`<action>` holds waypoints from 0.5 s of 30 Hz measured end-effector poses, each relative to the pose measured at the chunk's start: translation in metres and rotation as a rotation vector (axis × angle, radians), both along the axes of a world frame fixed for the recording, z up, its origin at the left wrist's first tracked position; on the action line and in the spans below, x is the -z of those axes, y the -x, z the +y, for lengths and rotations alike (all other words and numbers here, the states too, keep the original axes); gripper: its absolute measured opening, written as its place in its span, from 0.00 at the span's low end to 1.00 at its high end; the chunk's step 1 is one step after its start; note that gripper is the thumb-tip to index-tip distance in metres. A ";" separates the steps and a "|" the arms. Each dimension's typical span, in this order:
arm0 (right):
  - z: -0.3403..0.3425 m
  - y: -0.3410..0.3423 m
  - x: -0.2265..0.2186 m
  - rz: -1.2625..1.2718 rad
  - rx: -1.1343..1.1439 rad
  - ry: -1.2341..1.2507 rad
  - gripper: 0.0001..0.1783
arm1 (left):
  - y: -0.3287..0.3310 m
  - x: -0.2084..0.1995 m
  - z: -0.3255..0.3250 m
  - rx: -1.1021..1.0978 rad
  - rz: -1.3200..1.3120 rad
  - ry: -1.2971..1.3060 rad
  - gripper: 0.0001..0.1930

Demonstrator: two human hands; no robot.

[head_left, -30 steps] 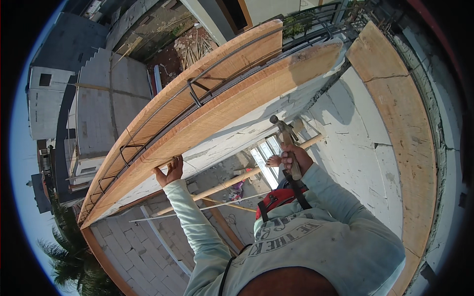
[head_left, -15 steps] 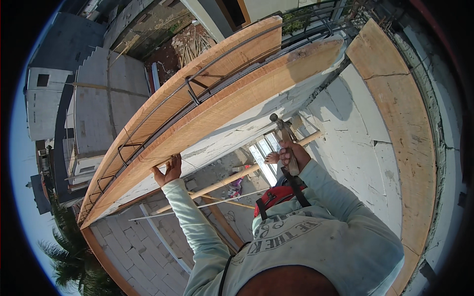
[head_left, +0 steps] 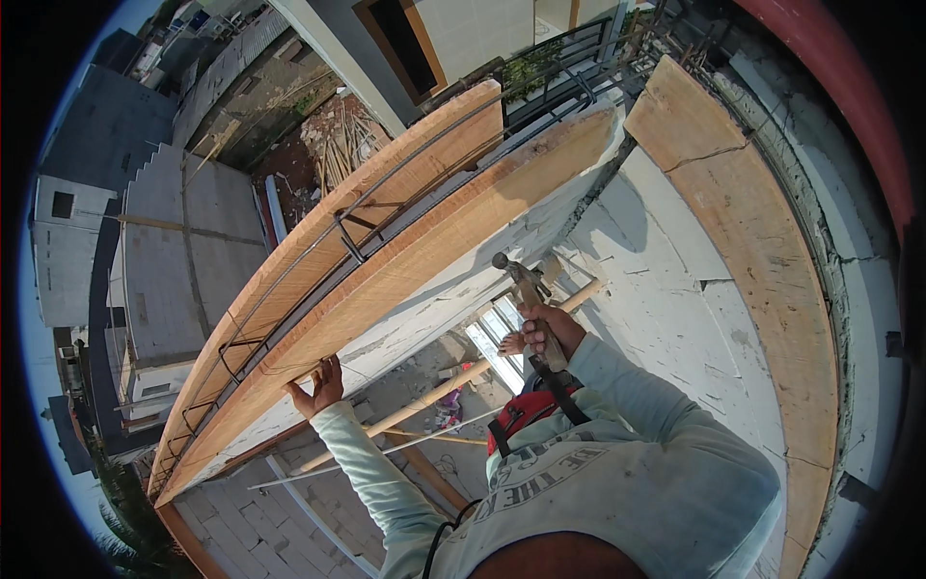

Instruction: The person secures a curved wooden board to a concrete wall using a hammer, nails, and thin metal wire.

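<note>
My right hand point(head_left: 550, 334) is closed around the wooden handle of a claw hammer point(head_left: 527, 287), whose metal head points up and away from me. My left hand point(head_left: 318, 388) reaches up to the lower edge of a long orange-brown plank point(head_left: 386, 276). Its thumb and fingers are spread apart against the wood; whether anything small lies between them is hidden. A second plank point(head_left: 328, 227) runs parallel on the far side. Between the two planks sits a dark steel reinforcing bar cage point(head_left: 347, 236).
A white block wall point(head_left: 675, 251) with another plank point(head_left: 752, 207) along its top stands at the right. Bamboo poles point(head_left: 424, 402) cross below me, above a littered floor far down. A bare foot point(head_left: 511, 344) shows beyond my right hand. Buildings and a rubble patch lie outside the wall.
The view has shifted, so the planks and both hands sit further left and lower. My left hand stays at the plank's edge, and the hammer stays in my right hand.
</note>
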State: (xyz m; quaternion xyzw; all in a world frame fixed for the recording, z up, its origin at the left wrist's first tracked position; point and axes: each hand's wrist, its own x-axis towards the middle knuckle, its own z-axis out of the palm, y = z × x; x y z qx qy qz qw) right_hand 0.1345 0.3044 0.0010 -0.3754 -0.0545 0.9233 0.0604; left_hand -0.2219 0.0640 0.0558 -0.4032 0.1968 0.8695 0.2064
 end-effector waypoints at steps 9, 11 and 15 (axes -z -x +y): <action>0.005 0.013 -0.020 0.172 0.036 0.188 0.11 | -0.004 0.006 0.005 -0.047 -0.004 0.007 0.44; -0.011 0.003 -0.043 0.176 -0.071 -0.154 0.26 | -0.008 -0.004 -0.007 -0.032 0.033 0.030 0.46; 0.003 0.013 -0.030 0.124 0.025 -0.039 0.23 | -0.005 -0.005 0.006 -0.047 0.057 0.032 0.47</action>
